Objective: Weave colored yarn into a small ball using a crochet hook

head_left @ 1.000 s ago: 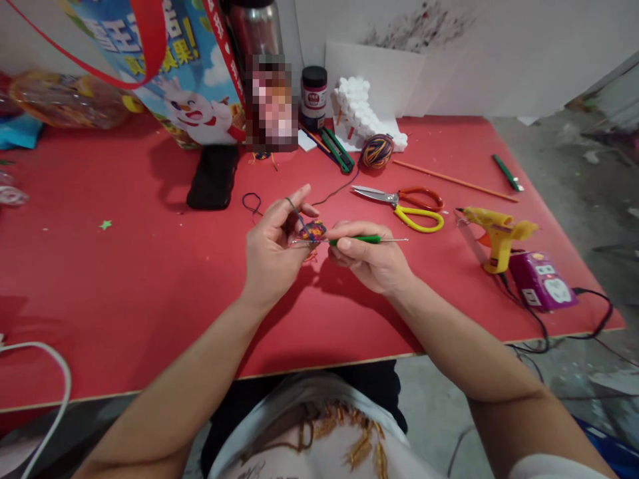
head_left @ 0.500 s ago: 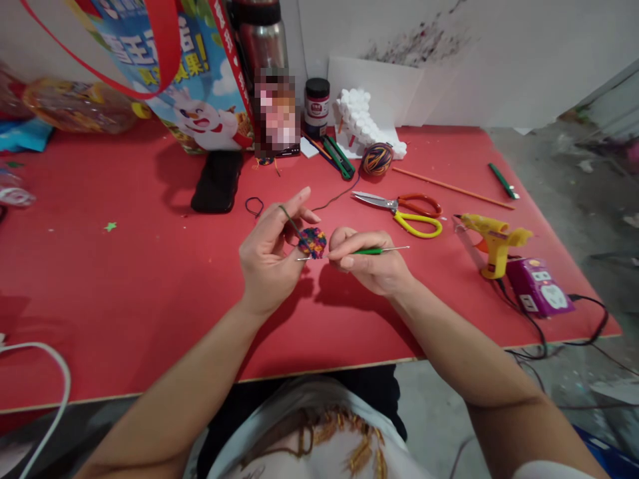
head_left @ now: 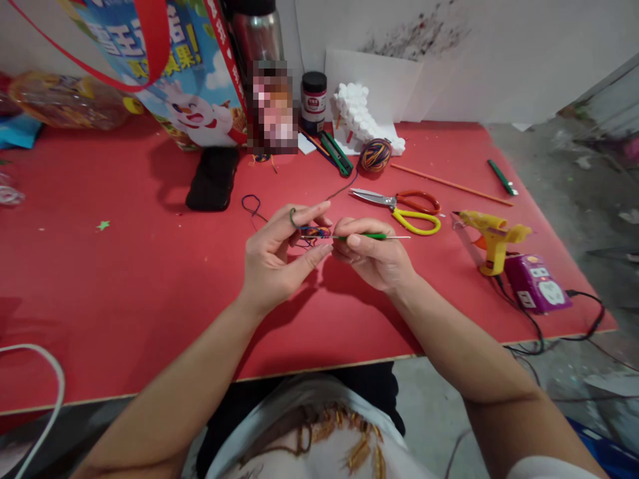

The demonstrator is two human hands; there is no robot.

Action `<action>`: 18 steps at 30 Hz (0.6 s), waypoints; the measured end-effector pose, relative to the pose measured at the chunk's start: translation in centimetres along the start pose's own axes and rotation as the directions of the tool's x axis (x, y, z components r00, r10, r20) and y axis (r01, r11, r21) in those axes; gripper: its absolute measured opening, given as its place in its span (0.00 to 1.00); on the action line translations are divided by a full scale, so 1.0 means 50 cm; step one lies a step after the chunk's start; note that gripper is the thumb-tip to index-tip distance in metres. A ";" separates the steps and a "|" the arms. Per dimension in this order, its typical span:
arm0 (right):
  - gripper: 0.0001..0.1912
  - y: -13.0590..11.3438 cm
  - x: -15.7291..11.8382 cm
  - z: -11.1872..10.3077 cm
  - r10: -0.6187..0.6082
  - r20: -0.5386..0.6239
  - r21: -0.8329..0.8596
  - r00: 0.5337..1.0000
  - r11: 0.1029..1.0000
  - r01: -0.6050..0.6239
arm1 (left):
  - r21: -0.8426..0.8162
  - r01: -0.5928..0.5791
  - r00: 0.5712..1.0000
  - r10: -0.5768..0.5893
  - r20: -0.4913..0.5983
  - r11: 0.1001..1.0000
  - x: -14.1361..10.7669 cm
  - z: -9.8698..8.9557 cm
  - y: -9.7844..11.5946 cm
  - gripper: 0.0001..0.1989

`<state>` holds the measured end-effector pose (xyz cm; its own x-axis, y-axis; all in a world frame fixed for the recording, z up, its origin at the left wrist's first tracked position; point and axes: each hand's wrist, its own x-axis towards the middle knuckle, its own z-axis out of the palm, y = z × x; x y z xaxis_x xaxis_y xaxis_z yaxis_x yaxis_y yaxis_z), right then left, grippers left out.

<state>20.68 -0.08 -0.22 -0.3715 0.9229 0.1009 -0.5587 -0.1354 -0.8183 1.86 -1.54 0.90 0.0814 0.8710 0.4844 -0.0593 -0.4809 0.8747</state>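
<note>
Right hand (head_left: 375, 258) fingers grip crochet hook (head_left: 367, 237); left hand (head_left: 272, 263) apparently pinches yarn piece (head_left: 315, 233).

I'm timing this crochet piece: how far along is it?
Done: only a small multicoloured patch exists. In hand: the left hand pinches it with yarn looped over a finger, while the right hand works the green-handled hook. Left: the yarn ball remains mostly wound.

Bright, even light on the red tabletop (head_left: 124, 279)

Soft shadows fall just below the hands and beside the black case (head_left: 213, 178) on the tabletop; its far edge bows from wide-lens distortion, a pixelated patch sits above the case, corners slightly soft.
</note>
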 end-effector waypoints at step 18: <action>0.12 0.000 -0.022 0.043 -0.086 -0.215 -0.109 0.973 0.992 0.064 | -0.280 0.322 0.932 -0.355 -0.076 0.904 0.001 0.020 -0.002 0.24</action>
<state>19.47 -1.86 0.90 -0.1535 0.9870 0.0471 -0.4967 -0.0359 -0.8672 2.85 -1.55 0.86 0.0213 0.9900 0.1396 -0.3062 -0.1265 0.9435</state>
